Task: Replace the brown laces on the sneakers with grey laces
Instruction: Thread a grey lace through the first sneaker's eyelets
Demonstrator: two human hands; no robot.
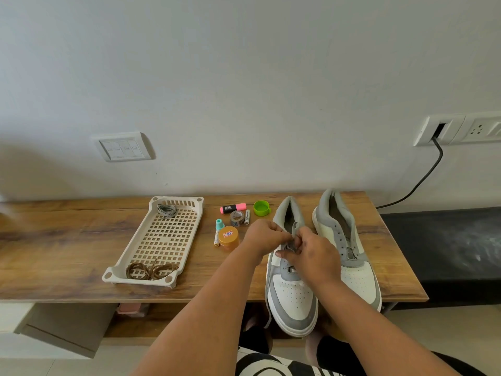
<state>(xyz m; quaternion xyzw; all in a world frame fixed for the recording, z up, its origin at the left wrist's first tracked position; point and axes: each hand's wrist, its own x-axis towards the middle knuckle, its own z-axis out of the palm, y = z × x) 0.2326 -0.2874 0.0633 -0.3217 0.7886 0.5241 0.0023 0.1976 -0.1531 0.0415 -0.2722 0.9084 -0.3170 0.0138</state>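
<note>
Two white and grey sneakers stand on the wooden table, toes toward me. Over the eyelets of the left sneaker (292, 297) my left hand (264, 237) and my right hand (311, 257) meet, both pinching a grey lace (268, 278) threaded through it; one end of the lace trails down the shoe's left side past the table edge. The right sneaker (349, 248) has bare eyelets. A cream perforated tray (162, 240) holds the coiled brown laces (150, 270) at its near end and a second grey lace (167, 210) bundled at its far end.
Between tray and shoes lie a pink highlighter (233, 207), a green cap (261, 207), a tape roll (236, 217), a battery (247, 216), a teal-capped tube (218, 230) and an orange-lidded jar (229, 238). A black cable (423, 180) hangs from the wall socket at right.
</note>
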